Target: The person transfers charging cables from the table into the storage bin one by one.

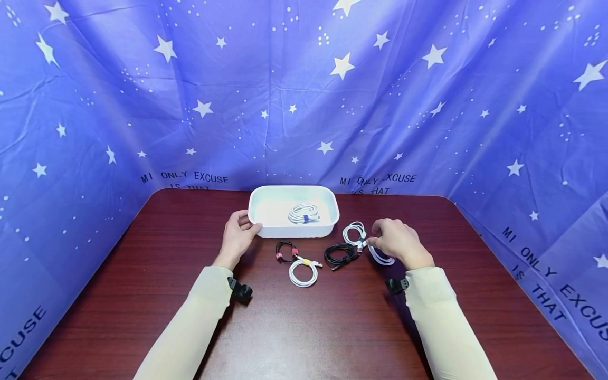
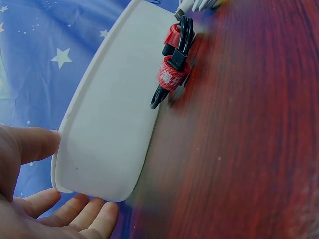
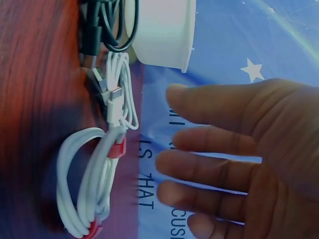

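In the head view, a white box (image 1: 294,231) is seen near the far edge of the dark red table (image 1: 304,327), and only there is the blue-tied white cable (image 1: 304,215) shown inside it. The box's near left corner is gripped by the left hand (image 1: 236,236); from the left wrist, the thumb is seen at the rim and the fingers about the end wall, though how firmly they are pressed cannot be told.

Lettering on the red bands of the small black cable (image 2: 172,69) is revealed only there. The yellow-tied white cable (image 1: 306,262) beside it is shown whole from the head.

The right hand (image 1: 396,240) partly covers the rightmost coil from above. By the right wrist view, that coil is shown as a thick white cable (image 3: 90,179) with red bands; the fingers are spread and nothing is held. Nearby, a thinner white cable (image 3: 119,94) is flanked by a larger black cable (image 1: 350,257).
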`<state>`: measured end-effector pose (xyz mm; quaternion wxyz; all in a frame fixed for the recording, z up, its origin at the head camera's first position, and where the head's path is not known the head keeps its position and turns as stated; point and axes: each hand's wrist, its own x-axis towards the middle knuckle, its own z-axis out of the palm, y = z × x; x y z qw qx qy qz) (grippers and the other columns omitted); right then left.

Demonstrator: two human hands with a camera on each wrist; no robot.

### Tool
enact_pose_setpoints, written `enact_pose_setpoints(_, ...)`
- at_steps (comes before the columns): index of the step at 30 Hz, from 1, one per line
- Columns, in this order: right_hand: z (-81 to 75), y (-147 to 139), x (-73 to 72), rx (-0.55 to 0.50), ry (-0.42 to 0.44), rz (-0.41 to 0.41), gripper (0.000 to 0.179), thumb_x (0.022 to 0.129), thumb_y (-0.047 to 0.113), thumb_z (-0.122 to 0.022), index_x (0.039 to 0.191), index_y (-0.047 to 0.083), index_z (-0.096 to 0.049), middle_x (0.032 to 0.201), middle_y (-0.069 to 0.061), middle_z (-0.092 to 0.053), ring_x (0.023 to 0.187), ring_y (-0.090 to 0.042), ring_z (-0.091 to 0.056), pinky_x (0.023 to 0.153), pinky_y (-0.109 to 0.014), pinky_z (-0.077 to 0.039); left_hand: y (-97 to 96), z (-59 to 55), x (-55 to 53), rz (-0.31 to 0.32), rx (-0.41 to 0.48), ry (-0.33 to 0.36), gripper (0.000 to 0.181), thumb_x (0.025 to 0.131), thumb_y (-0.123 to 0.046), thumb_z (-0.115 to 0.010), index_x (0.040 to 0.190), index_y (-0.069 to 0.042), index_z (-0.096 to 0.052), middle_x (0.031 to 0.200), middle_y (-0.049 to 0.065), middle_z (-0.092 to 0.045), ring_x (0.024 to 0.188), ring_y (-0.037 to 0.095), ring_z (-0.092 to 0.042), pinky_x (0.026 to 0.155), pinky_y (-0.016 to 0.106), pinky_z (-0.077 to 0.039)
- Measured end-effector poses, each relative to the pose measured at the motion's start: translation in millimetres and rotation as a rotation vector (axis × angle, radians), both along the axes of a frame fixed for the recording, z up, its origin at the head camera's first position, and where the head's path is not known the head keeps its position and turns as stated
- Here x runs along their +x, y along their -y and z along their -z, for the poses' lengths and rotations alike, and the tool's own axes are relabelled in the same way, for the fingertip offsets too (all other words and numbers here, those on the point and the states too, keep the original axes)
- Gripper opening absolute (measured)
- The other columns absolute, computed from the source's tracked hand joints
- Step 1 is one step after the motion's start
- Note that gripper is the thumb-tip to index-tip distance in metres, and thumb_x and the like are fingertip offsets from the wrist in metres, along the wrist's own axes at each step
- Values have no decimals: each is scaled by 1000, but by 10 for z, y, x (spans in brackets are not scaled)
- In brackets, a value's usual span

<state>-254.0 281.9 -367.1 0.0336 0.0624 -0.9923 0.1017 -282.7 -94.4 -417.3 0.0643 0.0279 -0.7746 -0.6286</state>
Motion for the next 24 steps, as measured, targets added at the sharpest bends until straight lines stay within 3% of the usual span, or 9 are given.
enact_pose_setpoints(6,43,29,-10,21,45,18,15,79,30,-73,80,16,-66,77,-3,-64,70,-27,-57,59,-46,-43,2,6,5,-1,2,5,56,87,-6,-68,136,2,-42,125,23,-54,114,32,-57,93,40,-49)
enact_pose_setpoints(17,111,58,-27,42,120,30,18,75,31,-76,79,16,-66,81,-5,-65,75,-28,-60,60,-48,-46,-3,-8,5,4,7,9,56,86,-7,-68,135,1,-42,124,21,-54,113,31,-57,92,39,-50)
enact_pose_setpoints(24,142,66,-42,35,140,30,16,74,27,-76,71,17,-63,74,-2,-61,71,-25,-58,58,-46,-44,6,-16,3,-2,-2,3,57,86,-7,-68,136,2,-42,126,22,-53,113,31,-57,92,39,-49)
